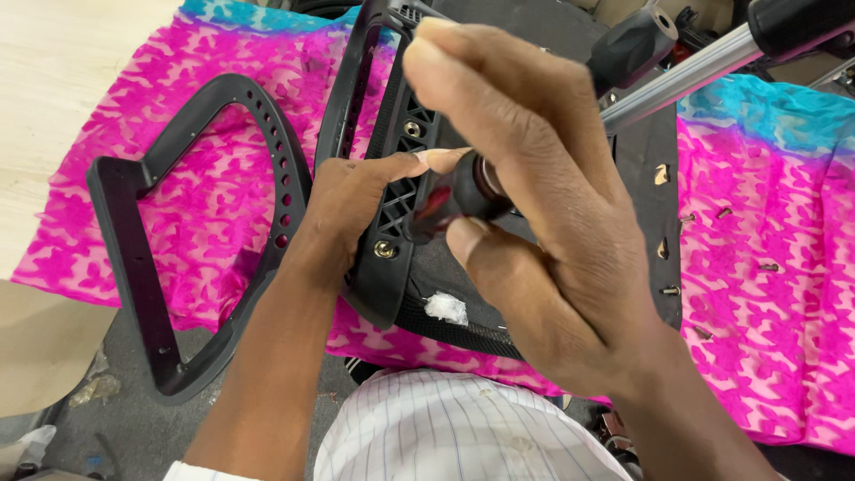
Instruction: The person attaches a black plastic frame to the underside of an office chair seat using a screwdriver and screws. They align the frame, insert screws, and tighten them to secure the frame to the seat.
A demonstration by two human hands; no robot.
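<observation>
My right hand (534, 205) is close to the camera and grips the dark handle of a screwdriver (459, 196), held upright over a black plastic chair bracket (378, 258). My left hand (343, 209) rests on that bracket, thumb stretched toward the tool's handle. Two metal screw sockets (386, 250) show in the bracket's ribbed face. The tool's tip is hidden behind my fingers. The bracket lies on the black underside of a chair seat (641, 187).
A loose black armrest frame (178, 240) lies to the left on a pink and blue patterned cloth (766, 267). Several screws (670, 290) are scattered right of the seat. A silver tube with a black grip (686, 67) crosses the top right.
</observation>
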